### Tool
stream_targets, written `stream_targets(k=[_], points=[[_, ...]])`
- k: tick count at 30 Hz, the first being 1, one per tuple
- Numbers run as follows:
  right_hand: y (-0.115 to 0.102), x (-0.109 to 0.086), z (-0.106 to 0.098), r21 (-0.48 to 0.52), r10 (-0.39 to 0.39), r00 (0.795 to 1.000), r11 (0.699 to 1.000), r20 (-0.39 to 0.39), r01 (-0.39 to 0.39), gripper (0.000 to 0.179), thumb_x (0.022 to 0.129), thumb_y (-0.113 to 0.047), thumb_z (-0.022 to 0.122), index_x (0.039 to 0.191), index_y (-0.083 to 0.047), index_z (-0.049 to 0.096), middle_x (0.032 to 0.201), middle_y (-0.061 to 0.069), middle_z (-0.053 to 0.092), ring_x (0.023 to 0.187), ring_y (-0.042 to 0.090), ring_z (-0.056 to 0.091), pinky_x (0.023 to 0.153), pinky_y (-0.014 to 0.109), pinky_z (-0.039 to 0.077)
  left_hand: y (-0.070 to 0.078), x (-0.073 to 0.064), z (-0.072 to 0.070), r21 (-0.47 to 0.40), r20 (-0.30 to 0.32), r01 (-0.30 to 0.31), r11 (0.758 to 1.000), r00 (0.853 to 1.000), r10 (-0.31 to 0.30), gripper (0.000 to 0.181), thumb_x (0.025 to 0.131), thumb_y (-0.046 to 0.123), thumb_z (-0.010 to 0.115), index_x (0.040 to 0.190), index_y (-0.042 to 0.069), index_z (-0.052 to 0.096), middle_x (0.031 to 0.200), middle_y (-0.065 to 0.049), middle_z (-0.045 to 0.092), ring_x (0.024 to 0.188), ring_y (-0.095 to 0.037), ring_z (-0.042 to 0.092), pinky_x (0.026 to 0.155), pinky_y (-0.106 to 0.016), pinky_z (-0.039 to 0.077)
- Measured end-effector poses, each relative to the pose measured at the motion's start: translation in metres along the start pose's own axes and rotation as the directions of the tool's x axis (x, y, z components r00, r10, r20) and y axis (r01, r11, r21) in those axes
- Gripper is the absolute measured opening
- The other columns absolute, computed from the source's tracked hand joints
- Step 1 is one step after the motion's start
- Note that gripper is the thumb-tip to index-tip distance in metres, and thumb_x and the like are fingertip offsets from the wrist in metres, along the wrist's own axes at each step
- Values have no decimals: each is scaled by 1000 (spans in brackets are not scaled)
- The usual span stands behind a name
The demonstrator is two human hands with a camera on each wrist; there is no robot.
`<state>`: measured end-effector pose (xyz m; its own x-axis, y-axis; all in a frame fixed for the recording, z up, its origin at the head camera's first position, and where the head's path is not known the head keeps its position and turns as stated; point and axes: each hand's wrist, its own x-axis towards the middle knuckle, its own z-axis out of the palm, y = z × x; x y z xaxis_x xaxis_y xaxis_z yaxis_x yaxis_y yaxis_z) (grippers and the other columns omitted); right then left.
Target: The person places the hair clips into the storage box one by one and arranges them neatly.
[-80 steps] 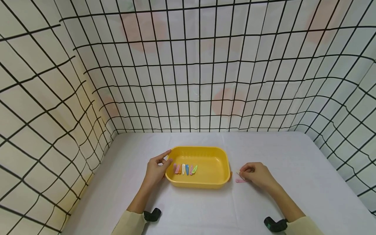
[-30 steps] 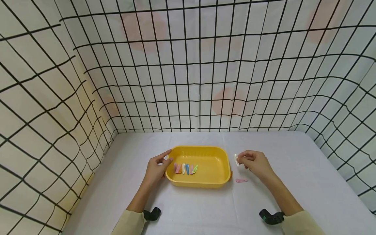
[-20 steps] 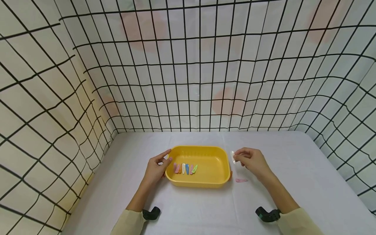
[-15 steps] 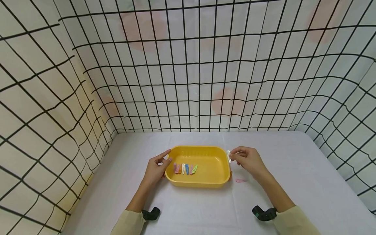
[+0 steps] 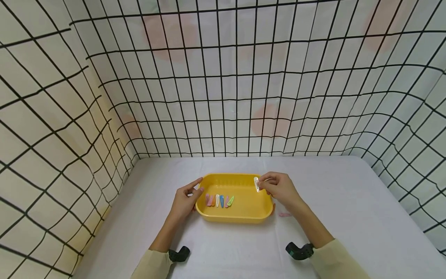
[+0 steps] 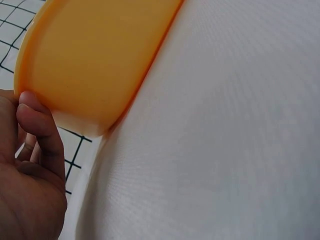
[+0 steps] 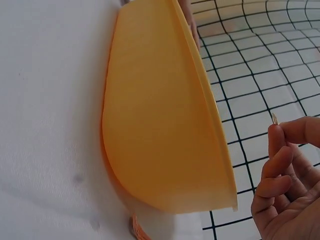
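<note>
My right hand (image 5: 281,190) pinches a white snap hair clip (image 5: 256,184) between thumb and fingers, over the right part of a yellow tray (image 5: 249,201). In the right wrist view only the clip's tip (image 7: 274,119) shows past the fingertips. My left hand (image 5: 183,200) grips the tray's left rim, the thumb at its edge. Inside the tray, a row of several hair clips stands on the left, among them a blue clip (image 5: 222,201) and a green clip (image 5: 231,200). On the table a pink hair clip (image 5: 284,214) lies right of the tray, below my right forearm.
A small orange thing (image 5: 273,207) peeks out by the tray's right side. White cloth covers the table (image 5: 226,248). Black grid netting (image 5: 237,89) over white sheets rises at the back and both sides. Each wrist bears a black camera mount (image 5: 299,251).
My right hand has lifted the white clip off the table and carried it left, past the tray's right rim to over the tray. The left hand and tray have stayed put.
</note>
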<state>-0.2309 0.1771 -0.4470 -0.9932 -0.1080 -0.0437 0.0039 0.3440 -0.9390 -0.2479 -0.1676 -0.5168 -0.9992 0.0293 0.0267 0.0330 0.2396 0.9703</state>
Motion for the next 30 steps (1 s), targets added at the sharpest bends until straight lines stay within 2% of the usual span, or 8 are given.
stream_targets(k=[4,10,19,23,30], points=[[-2,2,9,25,20,1000,999,14,-20,20,96,-22,73,107,-6,72,89,11,74,75,20,56,63,25,52,1,-2,0,-24,15,-2,1000,1000,2,44,97,27,72,141,25,65,85,-18,59,41,-13,45,40,-21,43],[-5,5,22,39,44,998,998,39,-45,19,95,-24,73,106,-9,73,79,2,70,75,23,55,58,23,42,2,-4,0,-47,29,4,999,1000,-2,45,98,30,72,142,25,64,84,-15,57,42,-14,46,41,-21,44],[-5,16,40,35,-7,997,999,71,4,16,96,-19,72,104,-6,73,91,15,76,67,20,54,55,20,43,1,-2,0,-42,25,-6,999,1000,7,44,98,28,71,142,26,64,80,-9,56,42,-11,45,40,-20,43],[-5,19,49,26,18,998,999,67,-20,17,96,-20,73,103,-5,73,92,16,76,70,23,55,56,21,43,-1,-2,0,-30,21,-6,1000,1000,7,44,98,29,71,141,27,65,79,-7,56,42,-11,45,41,-19,44],[-6,26,62,-16,66,997,998,31,-66,14,94,-18,74,101,-7,74,89,12,77,66,16,53,57,23,44,0,0,0,-15,11,2,1000,1000,-1,43,98,29,71,140,28,66,80,-8,56,42,-11,45,41,-20,44]])
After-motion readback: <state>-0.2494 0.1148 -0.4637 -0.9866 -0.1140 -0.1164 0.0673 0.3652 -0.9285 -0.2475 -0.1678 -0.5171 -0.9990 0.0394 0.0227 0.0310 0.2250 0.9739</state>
